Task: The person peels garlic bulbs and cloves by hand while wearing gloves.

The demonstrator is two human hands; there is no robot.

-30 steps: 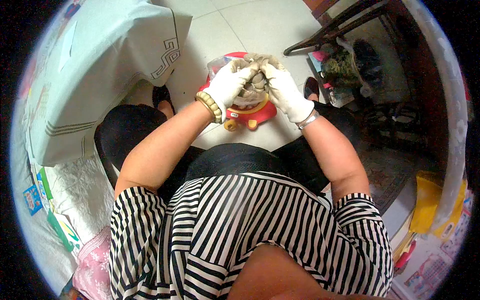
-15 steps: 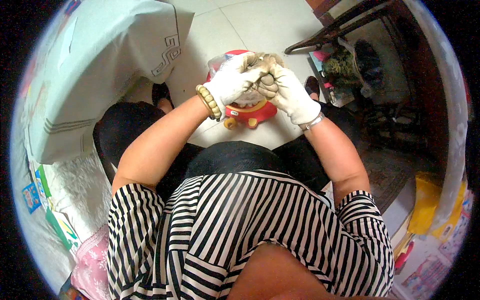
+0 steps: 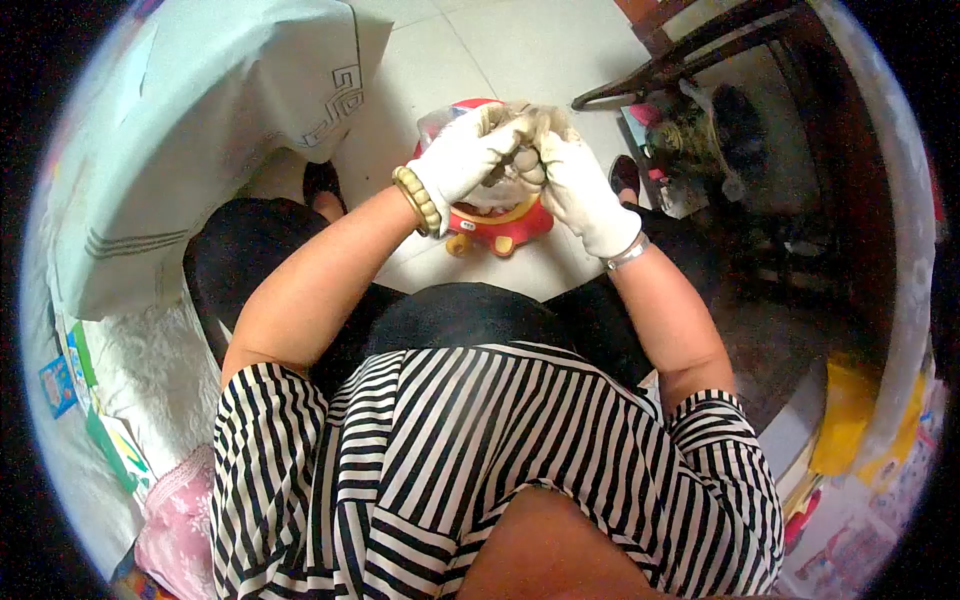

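Observation:
White gloves with soiled fingertips cover both hands, which meet above a low red and yellow wheeled thing [image 3: 497, 236] that looks like a child's ride-on toy. The fingers of my left hand [image 3: 467, 155] are bent and pinched together close to the other hand. My right hand [image 3: 578, 190] has its fingers curled inward, facing the left. Whatever lies between the fingertips is hidden by the gloves and too small to name. Clear plastic [image 3: 432, 127], apparently a bag, shows behind the left glove, on the red and yellow thing. The bag's contents are mostly covered by my hands.
At the left hangs a pale cloth cover [image 3: 200, 130] with a dark pattern. A dark wooden frame [image 3: 680, 65] stands at the right, with assorted items [image 3: 690, 140] beneath it. Light floor tiles [image 3: 450, 50] lie ahead. A pink cloth [image 3: 180, 520] is at the lower left.
My hands have shifted slightly; the right fingers have turned and loosened a little from the left ones. The arms stay in nearly the same place.

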